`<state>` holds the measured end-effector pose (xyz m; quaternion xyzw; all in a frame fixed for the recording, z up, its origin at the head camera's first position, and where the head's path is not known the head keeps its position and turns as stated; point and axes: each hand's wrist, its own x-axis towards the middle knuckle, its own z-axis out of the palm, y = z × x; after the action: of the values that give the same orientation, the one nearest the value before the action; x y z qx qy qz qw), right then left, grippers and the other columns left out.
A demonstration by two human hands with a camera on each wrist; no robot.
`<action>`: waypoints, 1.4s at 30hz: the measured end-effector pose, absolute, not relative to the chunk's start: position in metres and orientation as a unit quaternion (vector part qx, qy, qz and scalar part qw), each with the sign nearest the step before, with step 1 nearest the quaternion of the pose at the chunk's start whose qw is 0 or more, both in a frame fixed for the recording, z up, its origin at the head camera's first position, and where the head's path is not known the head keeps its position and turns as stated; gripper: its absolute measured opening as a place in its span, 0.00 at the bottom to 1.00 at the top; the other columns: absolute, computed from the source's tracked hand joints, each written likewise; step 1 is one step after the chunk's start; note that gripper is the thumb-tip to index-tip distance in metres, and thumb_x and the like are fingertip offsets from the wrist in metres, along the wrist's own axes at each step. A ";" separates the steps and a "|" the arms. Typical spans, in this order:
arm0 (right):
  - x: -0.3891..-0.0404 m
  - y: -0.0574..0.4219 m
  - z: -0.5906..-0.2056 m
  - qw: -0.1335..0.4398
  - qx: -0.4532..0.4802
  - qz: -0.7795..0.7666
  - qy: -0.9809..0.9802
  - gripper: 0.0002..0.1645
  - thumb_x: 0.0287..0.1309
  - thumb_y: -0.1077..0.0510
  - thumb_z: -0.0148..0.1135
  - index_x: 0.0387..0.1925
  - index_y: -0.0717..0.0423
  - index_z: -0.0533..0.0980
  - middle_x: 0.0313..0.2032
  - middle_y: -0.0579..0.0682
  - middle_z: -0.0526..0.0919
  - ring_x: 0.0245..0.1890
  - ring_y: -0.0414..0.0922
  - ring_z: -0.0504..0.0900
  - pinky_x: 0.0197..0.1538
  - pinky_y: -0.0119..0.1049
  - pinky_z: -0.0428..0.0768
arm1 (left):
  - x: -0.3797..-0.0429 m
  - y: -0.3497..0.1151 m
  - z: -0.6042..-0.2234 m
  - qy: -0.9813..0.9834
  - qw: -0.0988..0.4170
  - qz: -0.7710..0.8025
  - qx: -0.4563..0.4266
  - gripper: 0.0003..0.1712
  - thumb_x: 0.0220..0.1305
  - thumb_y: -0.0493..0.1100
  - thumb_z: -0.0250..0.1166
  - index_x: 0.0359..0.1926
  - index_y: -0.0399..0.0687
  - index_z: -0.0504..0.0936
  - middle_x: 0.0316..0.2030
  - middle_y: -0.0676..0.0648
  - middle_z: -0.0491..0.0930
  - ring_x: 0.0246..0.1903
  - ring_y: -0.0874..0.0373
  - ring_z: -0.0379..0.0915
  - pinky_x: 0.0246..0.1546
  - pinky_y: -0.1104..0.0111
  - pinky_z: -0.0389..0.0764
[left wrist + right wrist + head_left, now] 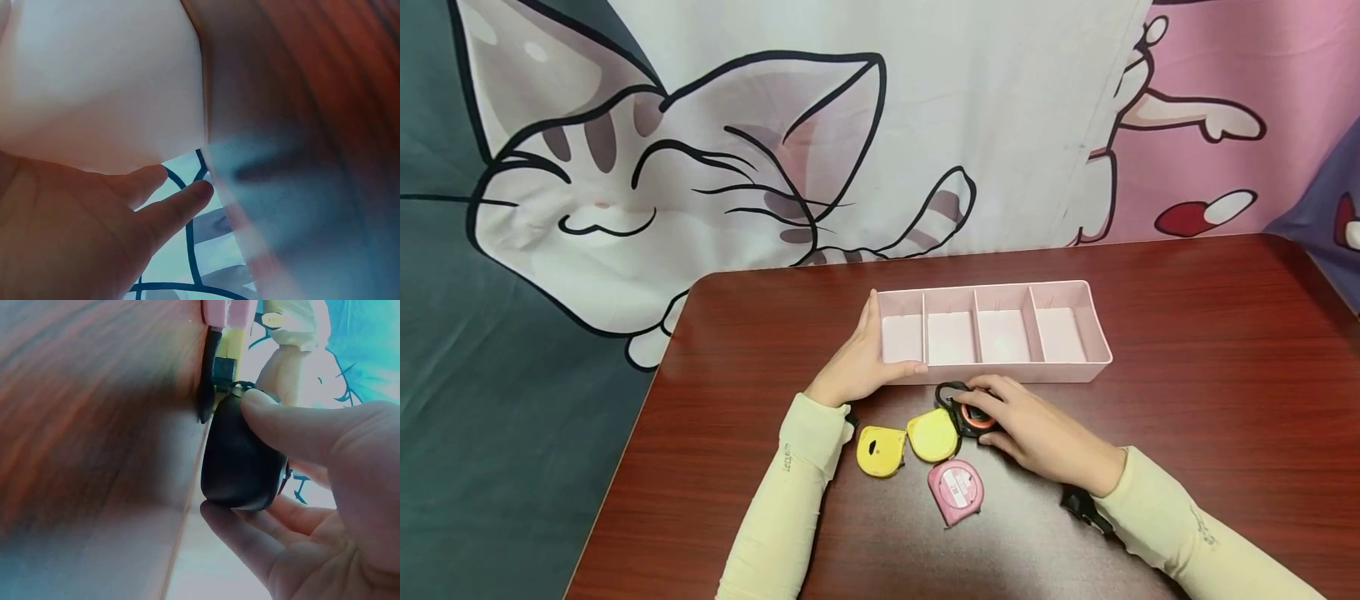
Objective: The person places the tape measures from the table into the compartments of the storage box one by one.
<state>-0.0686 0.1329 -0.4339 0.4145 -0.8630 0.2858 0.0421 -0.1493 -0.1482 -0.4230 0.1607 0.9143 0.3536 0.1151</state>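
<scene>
1 pink tape measure (956,493), label (958,487) illegible

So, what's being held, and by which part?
The right hand grips the black tape measure by opposite edges; the left hand touches the left end of the pink box.

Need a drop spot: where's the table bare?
Widest: table right of the pink four-compartment box, beyond the right sleeve. Also bare: between the left hand and the table's left edge; between the sleeves, nearer than the pink tape measure. Crowded: in front of the box, with two yellow tape measures and the black tape measure in the right hand.
</scene>
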 end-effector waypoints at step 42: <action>-0.071 0.135 -0.414 0.079 0.443 0.302 -0.840 0.40 0.52 0.65 0.75 0.67 0.56 0.72 0.61 0.53 0.73 0.54 0.45 0.76 0.54 0.43 0.77 | -0.150 -0.147 -0.422 0.917 0.117 0.346 0.161 0.78 0.54 0.66 0.74 0.78 0.46 0.21 0.79 0.39 0.27 0.77 0.47 0.40 0.70 0.56 0.60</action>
<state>-0.0705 0.1355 -0.4144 0.4426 -0.8404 0.3025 0.0792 -0.1498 -0.1470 -0.4219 0.1610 0.9170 0.3457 0.1169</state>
